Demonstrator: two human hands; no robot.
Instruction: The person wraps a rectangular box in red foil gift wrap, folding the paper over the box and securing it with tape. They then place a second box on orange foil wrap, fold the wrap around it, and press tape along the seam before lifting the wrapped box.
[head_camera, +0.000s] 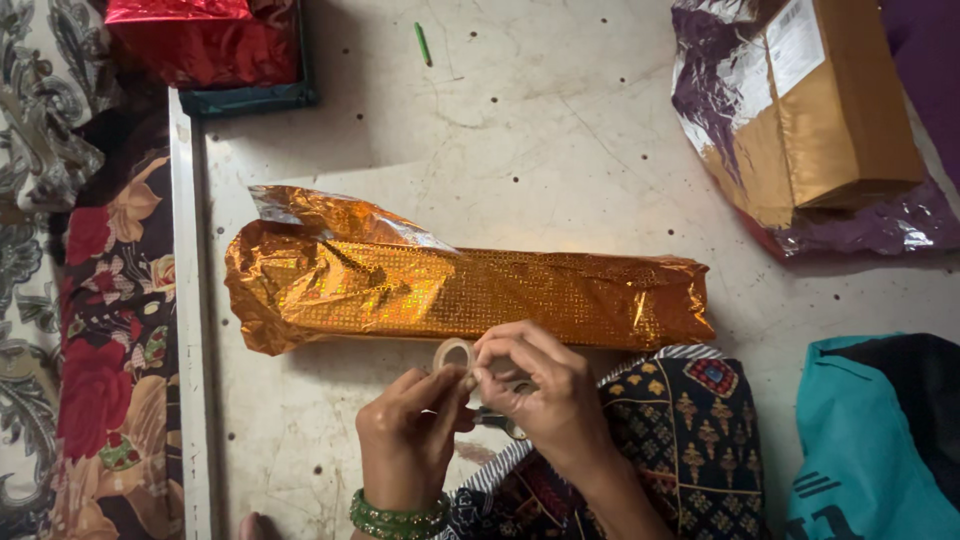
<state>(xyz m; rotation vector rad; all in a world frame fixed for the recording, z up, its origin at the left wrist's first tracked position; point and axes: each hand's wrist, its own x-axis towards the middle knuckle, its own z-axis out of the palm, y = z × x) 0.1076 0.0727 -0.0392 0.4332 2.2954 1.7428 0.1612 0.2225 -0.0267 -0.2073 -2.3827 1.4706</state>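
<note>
Tape roll (453, 355): small, clear, pinched between both hands just in front of the gold-wrapped package (470, 290), its open ring facing up toward the camera. Left hand (410, 430) curled, fingertips closed on the roll's lower edge; green bangles (398, 517) at the wrist. Right hand (535, 390) curled, fingers closed on the roll's right side, a pair of scissors (497, 420) partly hidden beneath it. Package lies flat on the pale surface (560, 130), long axis left-right, loose foil flap at the left end. Top right: brown cardboard box (835, 110) sitting on purple foil wrap (870, 225), half covered. Top left: red foil bundle (200, 40) in a dark tray (250, 98). Green pen (423, 44) near the top edge.
</note>
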